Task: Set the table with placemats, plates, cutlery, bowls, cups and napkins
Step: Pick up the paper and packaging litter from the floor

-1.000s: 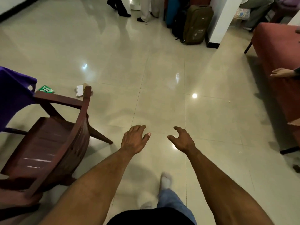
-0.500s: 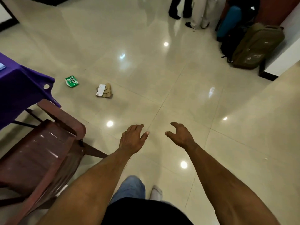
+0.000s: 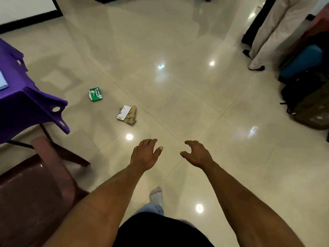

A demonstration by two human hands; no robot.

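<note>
A table under a purple cloth (image 3: 19,102) shows at the left edge, with the corner of a pale blue sheet (image 3: 2,81) lying on it. My left hand (image 3: 145,154) and my right hand (image 3: 196,154) hang out in front of me over the glossy tiled floor, fingers loosely curled, both holding nothing. No plates, cutlery, bowls, cups or napkins are in view.
A dark red plastic chair (image 3: 33,189) stands at lower left beside the table. On the floor lie a green packet (image 3: 95,94) and a brown-and-white paper packet (image 3: 128,114). Luggage (image 3: 308,97) sits at the right, and a standing person's legs (image 3: 265,32) at upper right.
The view has swung left as I walk: the purple table came further into view, the luggage slid to the right edge, and the floor packets moved toward the centre. Both hands stayed empty.
</note>
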